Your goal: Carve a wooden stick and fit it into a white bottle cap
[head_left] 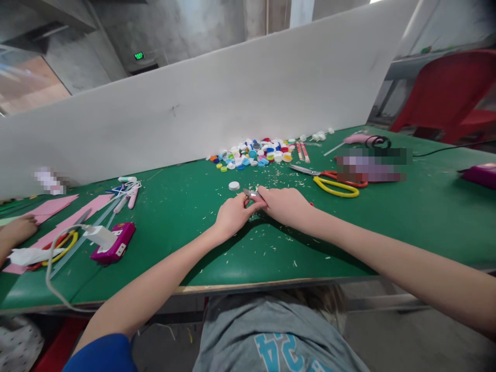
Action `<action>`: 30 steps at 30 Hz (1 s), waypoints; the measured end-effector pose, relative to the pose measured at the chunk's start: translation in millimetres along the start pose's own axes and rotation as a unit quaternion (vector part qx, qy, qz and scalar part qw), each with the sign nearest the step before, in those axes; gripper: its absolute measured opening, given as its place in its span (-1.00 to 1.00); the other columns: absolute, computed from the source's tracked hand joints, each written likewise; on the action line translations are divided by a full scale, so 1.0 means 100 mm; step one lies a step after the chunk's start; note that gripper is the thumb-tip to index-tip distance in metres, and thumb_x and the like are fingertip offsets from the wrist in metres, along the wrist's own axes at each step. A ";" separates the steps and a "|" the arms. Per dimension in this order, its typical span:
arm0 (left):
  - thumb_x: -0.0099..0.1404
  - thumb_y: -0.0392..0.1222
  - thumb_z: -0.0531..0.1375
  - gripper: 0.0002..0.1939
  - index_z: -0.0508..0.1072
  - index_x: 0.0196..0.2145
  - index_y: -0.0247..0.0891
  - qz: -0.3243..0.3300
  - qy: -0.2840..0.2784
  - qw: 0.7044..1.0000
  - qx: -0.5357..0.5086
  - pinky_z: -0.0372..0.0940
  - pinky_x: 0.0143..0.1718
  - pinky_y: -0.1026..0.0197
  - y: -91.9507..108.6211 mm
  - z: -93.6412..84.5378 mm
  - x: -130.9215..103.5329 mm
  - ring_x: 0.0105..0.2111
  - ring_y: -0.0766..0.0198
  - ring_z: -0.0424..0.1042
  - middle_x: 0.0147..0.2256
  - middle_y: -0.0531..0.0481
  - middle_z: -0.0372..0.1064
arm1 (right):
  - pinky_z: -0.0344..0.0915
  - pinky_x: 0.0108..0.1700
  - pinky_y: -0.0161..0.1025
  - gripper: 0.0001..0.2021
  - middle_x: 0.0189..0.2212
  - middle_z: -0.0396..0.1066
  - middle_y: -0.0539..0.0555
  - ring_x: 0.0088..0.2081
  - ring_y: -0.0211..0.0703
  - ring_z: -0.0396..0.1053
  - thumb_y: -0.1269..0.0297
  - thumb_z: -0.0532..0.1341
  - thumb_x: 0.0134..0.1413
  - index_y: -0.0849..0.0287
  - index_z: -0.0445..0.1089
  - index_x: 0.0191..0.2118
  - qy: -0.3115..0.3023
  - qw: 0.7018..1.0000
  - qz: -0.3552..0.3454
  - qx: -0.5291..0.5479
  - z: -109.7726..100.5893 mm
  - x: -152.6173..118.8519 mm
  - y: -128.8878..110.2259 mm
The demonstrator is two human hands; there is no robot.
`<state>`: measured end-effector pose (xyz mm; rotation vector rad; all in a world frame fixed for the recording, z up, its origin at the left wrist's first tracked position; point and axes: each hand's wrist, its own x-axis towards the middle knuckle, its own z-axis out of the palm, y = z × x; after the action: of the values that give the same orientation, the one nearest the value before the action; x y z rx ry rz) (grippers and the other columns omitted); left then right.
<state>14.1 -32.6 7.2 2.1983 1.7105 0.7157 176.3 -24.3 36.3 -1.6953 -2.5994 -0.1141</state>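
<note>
My right hand is closed around a small knife, whose metal blade shows at the fingertips; the handle is mostly hidden. Touching it from the other side, my left hand has its fingers pinched together near the blade. What the left fingers hold is too small and covered to make out. Thin pale shavings lie scattered on the green table around both hands. Just beyond my left hand sits a white bottle cap.
Farther back is a heap of coloured bottle caps. Scissors with red and yellow handles and a pink glue gun lie right. A purple power strip and pink paper are left, near another person's hand. A white partition stands behind.
</note>
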 end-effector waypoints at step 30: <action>0.27 0.30 0.03 -0.52 0.21 -0.42 -0.22 0.012 0.013 0.994 -0.105 0.01 -0.41 0.27 -0.06 -0.03 0.03 -0.51 0.35 0.17 -0.53 0.09 0.22 | 0.03 -0.40 -0.23 -0.67 -0.25 0.53 0.16 -0.28 -0.01 0.47 0.10 -0.14 0.34 0.13 0.28 -0.12 0.007 0.998 -0.051 0.039 -0.02 0.02 0.04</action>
<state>7.9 -28.7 6.8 2.0777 1.5450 0.8904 179.0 -21.6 38.8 -1.5313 -2.6440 -0.0263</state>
